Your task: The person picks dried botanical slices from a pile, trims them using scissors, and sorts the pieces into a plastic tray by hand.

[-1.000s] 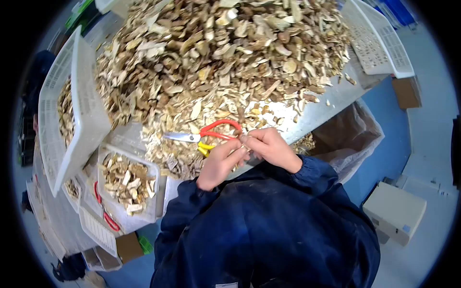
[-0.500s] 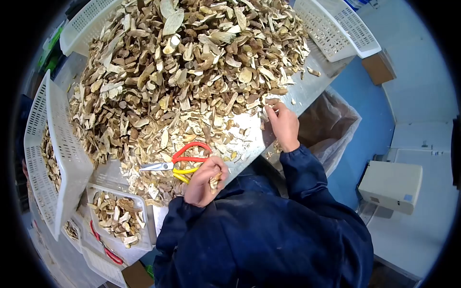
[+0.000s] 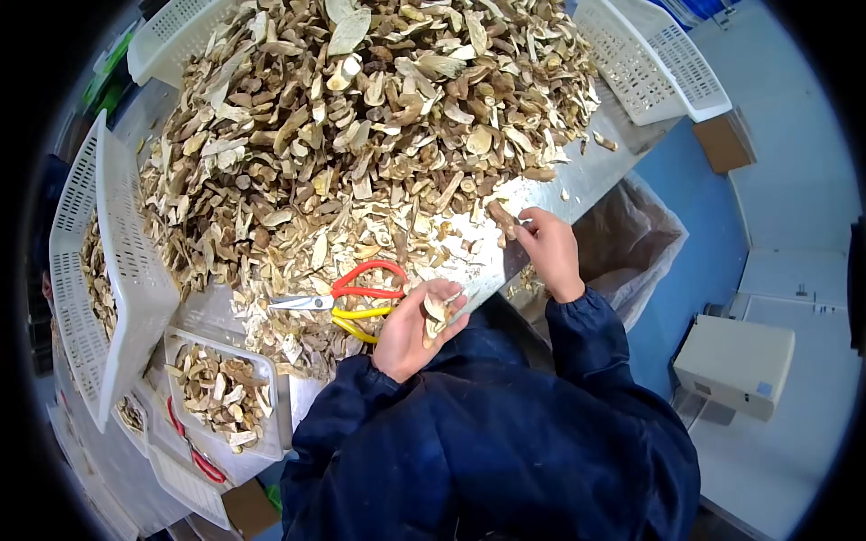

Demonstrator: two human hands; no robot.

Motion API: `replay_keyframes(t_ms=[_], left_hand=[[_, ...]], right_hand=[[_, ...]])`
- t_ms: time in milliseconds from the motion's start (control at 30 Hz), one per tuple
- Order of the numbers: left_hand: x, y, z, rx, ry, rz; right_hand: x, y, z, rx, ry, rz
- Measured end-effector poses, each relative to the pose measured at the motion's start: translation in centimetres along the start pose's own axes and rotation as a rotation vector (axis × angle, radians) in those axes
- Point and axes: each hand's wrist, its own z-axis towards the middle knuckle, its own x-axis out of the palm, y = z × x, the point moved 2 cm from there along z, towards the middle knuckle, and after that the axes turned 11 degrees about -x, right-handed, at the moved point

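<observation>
A large heap of dried mushroom slices (image 3: 361, 135) covers the metal table. My left hand (image 3: 408, 341) is cupped palm up near the table's front edge, with a few mushroom slices (image 3: 437, 311) resting in it under the curled fingers. Between the thumb and fingertips of my right hand (image 3: 552, 254) is a brown mushroom piece (image 3: 502, 219), pinched at one end above the table edge. Scissors (image 3: 368, 281) with one red and one yellow handle lie on the smaller bits, handles close to my left fingers.
A white perforated basket (image 3: 135, 270) stands tilted at left, and another basket (image 3: 631, 63) is at back right. A plastic tub (image 3: 276, 397) of slices sits front left beside red-handled scissors (image 3: 209, 469). A lined bin (image 3: 663, 248) stands right below the table edge.
My left hand has moved right and turned palm up, its fingers opening around the slices. My right hand has drawn a brown mushroom piece towards me. The view has shifted slightly.
</observation>
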Motion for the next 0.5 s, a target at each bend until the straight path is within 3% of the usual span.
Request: replay_keyframes(t_ms=[100,200,500], left_hand=[[-1.1,0.0,0.0,-0.021,0.139,-0.067],[-0.7,0.2,0.0,-0.047,0.095,-0.125],[-1.1,0.2,0.0,-0.055,0.077,-0.145]], right_hand=[[0.9,0.1,-0.2,-0.112,0.005,-0.127],[1.0,-0.2,0.1,-0.093,0.080,-0.023],[2.2,0.5,0.0,-0.094,-0.090,-0.048]])
